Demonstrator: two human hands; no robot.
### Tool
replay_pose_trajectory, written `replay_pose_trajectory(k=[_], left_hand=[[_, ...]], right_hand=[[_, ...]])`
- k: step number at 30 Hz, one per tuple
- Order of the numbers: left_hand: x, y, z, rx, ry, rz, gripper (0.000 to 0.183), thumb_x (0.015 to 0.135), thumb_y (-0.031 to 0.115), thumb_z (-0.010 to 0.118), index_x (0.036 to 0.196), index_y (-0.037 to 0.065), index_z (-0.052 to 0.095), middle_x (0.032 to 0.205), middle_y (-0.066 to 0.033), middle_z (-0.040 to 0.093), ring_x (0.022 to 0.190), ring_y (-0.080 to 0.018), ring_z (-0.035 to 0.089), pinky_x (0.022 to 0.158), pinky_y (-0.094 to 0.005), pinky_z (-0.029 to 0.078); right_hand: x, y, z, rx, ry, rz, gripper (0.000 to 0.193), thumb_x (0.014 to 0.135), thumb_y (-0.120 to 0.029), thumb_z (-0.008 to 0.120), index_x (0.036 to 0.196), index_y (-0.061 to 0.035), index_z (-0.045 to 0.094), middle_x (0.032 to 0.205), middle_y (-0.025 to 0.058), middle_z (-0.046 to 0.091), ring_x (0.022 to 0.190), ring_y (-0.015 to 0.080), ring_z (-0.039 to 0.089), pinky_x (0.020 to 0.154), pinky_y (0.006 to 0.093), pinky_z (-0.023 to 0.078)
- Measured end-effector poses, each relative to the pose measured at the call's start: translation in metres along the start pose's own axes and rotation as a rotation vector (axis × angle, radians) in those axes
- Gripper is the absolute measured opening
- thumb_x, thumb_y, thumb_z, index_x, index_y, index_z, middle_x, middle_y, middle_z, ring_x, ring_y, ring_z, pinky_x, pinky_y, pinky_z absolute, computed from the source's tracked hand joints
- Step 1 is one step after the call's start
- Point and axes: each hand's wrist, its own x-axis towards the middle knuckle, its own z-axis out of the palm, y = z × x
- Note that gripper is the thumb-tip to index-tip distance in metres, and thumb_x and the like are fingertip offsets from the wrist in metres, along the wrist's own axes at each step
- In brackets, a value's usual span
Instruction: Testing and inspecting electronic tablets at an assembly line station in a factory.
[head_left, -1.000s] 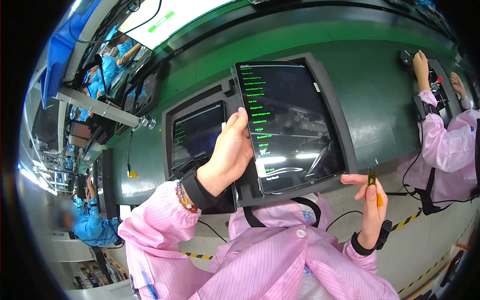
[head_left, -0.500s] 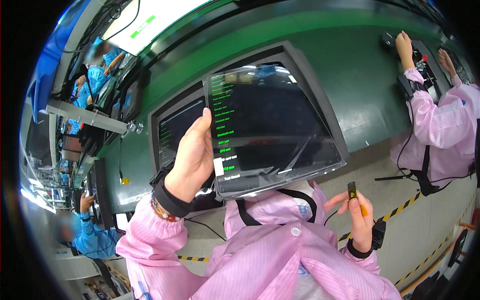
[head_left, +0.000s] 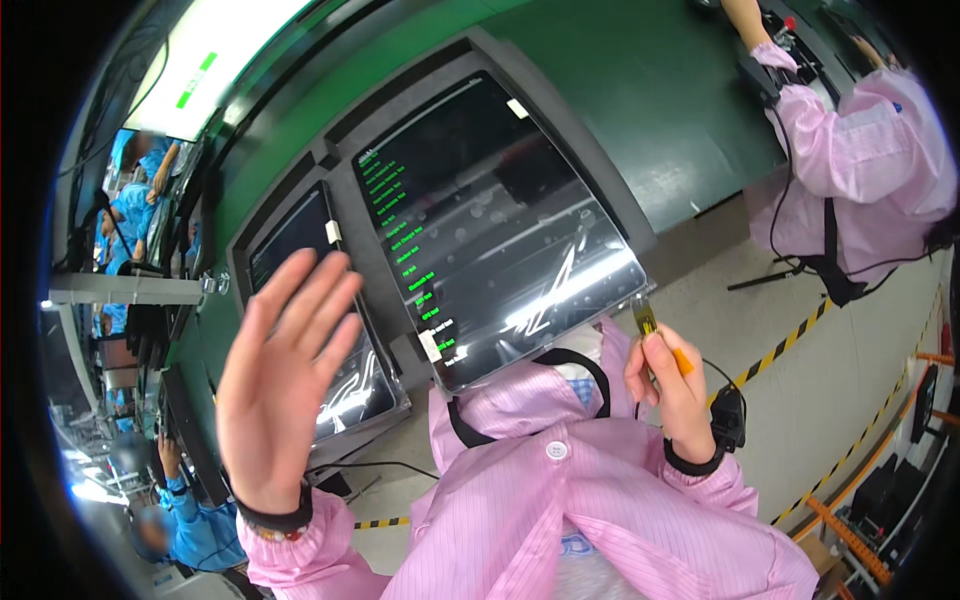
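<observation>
A large tablet (head_left: pixel 500 220) with a dark screen and a column of green text lies face up in the right recess of a grey tray (head_left: pixel 465 52). Clear film covers it, and white tabs stick to its edges. In the left recess is a second dark tablet (head_left: pixel 345 385), partly hidden behind my left hand (head_left: pixel 285 370), which is raised over it with its fingers extended, holding nothing. Off the large tablet's lower right corner, my right hand (head_left: pixel 675 390) pinches a small orange-and-dark USB stick (head_left: pixel 646 318), its dark end pointing at that corner.
The tray rests on a green workbench (head_left: pixel 640 110). A co-worker in a pink smock (head_left: pixel 850 150) works at the right; others in blue (head_left: pixel 195 525) are at the left. A bright screen (head_left: pixel 200 70) stands at the upper left. Yellow-black tape (head_left: pixel 785 340) marks the floor.
The large tablet, held up by my left hand before, now lies in the tray. My left hand has let go and opened. My right hand has brought the USB stick closer to the tablet's corner.
</observation>
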Motion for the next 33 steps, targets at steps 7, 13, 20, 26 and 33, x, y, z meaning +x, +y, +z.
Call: replay_pose_trajectory(k=[7,13,20,26,33], left_hand=[[-0.023,-0.003,-0.008,-0.116,-0.031,0.084,0.045,0.098,0.025,0.029,0.132,-0.006,0.032,0.141,-0.0286,0.022,0.133,-0.0341,0.026,0.101,-0.041,0.037],[-0.023,-0.013,-0.01,-0.169,-0.083,0.1,0.043,0.098,0.024,0.029,0.13,-0.005,0.035,0.141,-0.0295,0.021,0.133,-0.0343,0.025,0.099,-0.0408,0.039],[-0.024,-0.016,-0.009,-0.164,-0.104,0.106,0.039,0.098,0.024,0.03,0.123,-0.003,0.04,0.14,-0.0297,0.023,0.132,-0.034,0.026,0.096,-0.0401,0.041],[-0.027,-0.019,-0.013,-0.175,-0.08,0.112,0.038,0.098,0.024,0.031,0.122,-0.003,0.041,0.14,-0.0298,0.024,0.131,-0.0343,0.028,0.096,-0.0401,0.042],[-0.029,-0.025,-0.009,-0.13,-0.085,0.145,0.036,0.097,0.025,0.034,0.118,-0.003,0.044,0.137,-0.0293,0.03,0.128,-0.0339,0.033,0.093,-0.0399,0.042]], right_hand=[[0.0,-0.009,0.009,-0.042,-0.033,0.026,0.036,0.097,-0.025,0.038,0.072,-0.0027,0.05,0.052,-0.0009,0.045,0.046,0.0031,0.036,0.043,0.0195,0.025],[0.004,-0.011,0.011,-0.064,-0.009,0.036,0.036,0.097,-0.026,0.038,0.072,-0.0026,0.05,0.052,-0.001,0.044,0.046,0.0037,0.036,0.042,0.0203,0.026],[0.0,-0.014,0.011,-0.072,0.019,0.042,0.037,0.097,-0.028,0.037,0.071,-0.0044,0.049,0.05,-0.0022,0.043,0.044,0.0029,0.035,0.042,0.0194,0.026],[0.003,-0.011,0.013,-0.023,0.012,0.041,0.036,0.097,-0.028,0.037,0.071,-0.0053,0.048,0.052,-0.0026,0.044,0.045,0.0023,0.036,0.041,0.0182,0.027],[0.008,-0.015,0.012,-0.004,0.001,0.058,0.036,0.097,-0.028,0.037,0.072,-0.0056,0.048,0.052,-0.003,0.042,0.046,0.0024,0.036,0.042,0.018,0.027]])
